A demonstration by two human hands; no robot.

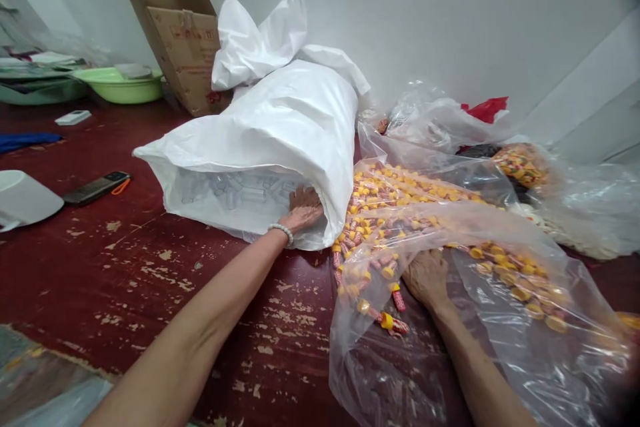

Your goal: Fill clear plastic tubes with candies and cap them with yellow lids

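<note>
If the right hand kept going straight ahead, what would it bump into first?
Probably the pile of little yellow-capped tubes, just ahead of the right hand. The clear plastic bag makes it hard to tell how close they are, and its film might touch first.

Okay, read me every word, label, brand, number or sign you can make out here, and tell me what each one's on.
No text can be read here.
Cardboard box: red printing and symbols, too blurred to read.
Yellow-capped tubes: red-and-white markings, too small to tell whether they are lettering.
</note>
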